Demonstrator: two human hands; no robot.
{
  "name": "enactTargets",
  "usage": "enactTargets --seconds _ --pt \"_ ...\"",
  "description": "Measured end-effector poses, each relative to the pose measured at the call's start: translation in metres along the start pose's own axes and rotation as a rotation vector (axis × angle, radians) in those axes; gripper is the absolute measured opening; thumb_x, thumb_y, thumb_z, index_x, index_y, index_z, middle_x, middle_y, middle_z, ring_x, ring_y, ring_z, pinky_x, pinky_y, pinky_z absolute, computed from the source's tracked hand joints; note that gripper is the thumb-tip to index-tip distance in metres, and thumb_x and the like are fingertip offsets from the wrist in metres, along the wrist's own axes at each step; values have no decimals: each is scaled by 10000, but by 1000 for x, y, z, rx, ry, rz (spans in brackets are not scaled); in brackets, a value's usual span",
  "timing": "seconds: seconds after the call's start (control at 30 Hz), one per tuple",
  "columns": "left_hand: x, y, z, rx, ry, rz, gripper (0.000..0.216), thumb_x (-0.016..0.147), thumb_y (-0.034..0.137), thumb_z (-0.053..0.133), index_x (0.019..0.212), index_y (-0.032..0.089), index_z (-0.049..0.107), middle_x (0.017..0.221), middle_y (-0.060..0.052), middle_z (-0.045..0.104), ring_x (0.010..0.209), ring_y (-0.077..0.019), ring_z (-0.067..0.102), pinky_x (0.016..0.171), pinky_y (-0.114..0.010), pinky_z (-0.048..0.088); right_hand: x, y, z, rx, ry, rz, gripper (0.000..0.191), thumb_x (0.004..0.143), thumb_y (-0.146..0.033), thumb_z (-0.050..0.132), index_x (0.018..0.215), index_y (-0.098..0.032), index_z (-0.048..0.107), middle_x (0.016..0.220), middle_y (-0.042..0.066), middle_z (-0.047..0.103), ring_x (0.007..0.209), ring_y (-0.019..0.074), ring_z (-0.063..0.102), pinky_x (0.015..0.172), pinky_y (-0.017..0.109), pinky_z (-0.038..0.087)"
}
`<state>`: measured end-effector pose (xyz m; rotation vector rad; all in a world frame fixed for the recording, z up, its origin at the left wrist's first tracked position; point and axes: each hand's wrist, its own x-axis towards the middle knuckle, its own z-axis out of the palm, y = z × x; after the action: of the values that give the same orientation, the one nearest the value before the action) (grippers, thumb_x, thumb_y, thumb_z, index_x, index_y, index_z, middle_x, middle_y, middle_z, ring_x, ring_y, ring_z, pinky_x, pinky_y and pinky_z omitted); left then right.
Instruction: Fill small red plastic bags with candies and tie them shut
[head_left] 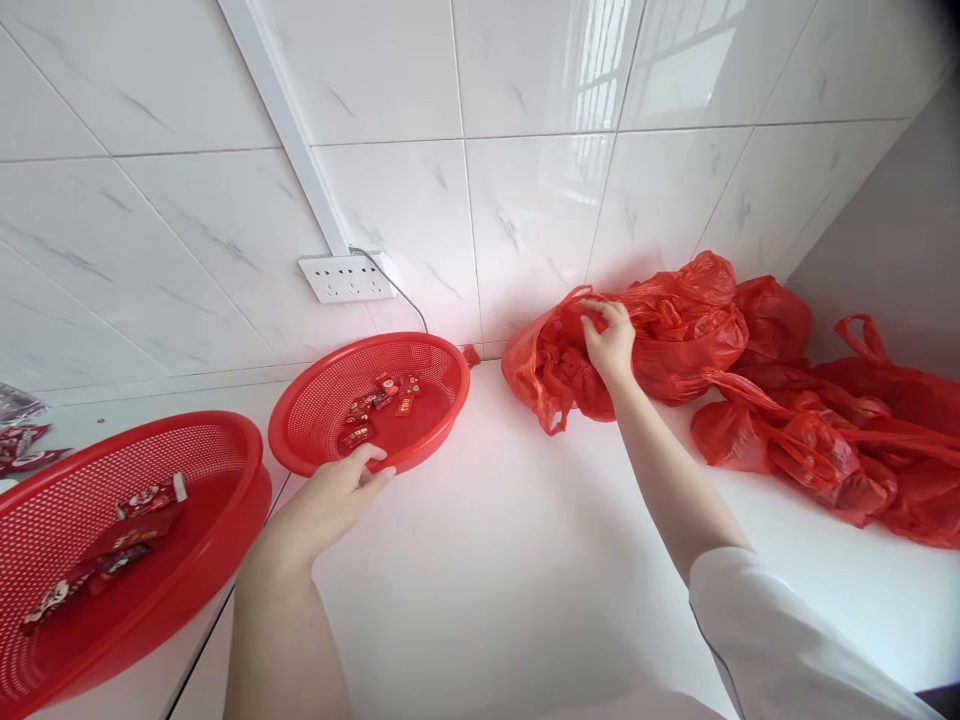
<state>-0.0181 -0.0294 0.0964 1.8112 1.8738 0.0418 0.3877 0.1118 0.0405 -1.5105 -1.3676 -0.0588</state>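
Note:
My left hand [341, 500] is at the near rim of a round red plastic basket [300, 400], thumb and forefinger a little apart, holding nothing that I can see. Several small red-wrapped packets [405, 400] lie inside this basket. My right hand [613, 345] reaches over a red plastic bag [529, 365] near the wall. Its thumb and forefinger show a gap at the bag's mouth, and its other fingers are partly hidden. The bag stands with its mouth loosely open, crumpled red plastic showing inside.
A larger red basket [225, 430] with several red packets [135, 535] stands at the left. More red bags [817, 460] are heaped at the right. A socket panel [346, 278] with a grey cable [401, 290] is on the tiled wall. The white tabletop [510, 570] has a seam at left.

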Motion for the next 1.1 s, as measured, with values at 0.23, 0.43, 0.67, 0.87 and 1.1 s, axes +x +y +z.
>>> enactTargets --seconds 0.23,0.43,0.67,0.87,1.1 --pt "-1 12 8 -33 31 151 428 862 572 424 1133 291 599 917 -47 692 785 -250 656 647 -316 474 -24 -22 -22 -234 -169 -140 321 905 -267 458 1160 -192 638 1347 143 518 1245 304 475 994 447 422" --pt "-1 13 14 -75 18 198 423 838 554 471 1140 292 611 992 -74 693 815 -272 665 615 -313 469 -63 -13 -20 -428 -435 215 343 828 -245 567 1147 -120 585 1133 203 625 1051 310 584 844 412 458" --pt "-3 21 14 -30 14 191 377 886 523 431 1142 297 590 1016 -58 685 876 -275 663 671 -345 493 -61 -10 -28 -210 -514 262 295 865 -222 390 933 -157 670 928 106 717 834 222 640 706 302 470" --pt "-6 59 41 -73 341 665 435 916 445 498 1323 290 499 1398 -75 503 1292 -270 485 1016 -408 438 -69 -52 -45 279 -740 208 441 953 -448 354 815 -170 668 778 36 689 712 168 612 695 286 483" --pt "6 92 98 -92 489 760 408 827 359 656 1214 233 631 1319 -110 591 1191 -322 543 1007 -478 431 -94 -115 -65 696 -966 14 436 979 -502 389 1203 -230 645 1252 66 651 1170 215 591 984 357 463"
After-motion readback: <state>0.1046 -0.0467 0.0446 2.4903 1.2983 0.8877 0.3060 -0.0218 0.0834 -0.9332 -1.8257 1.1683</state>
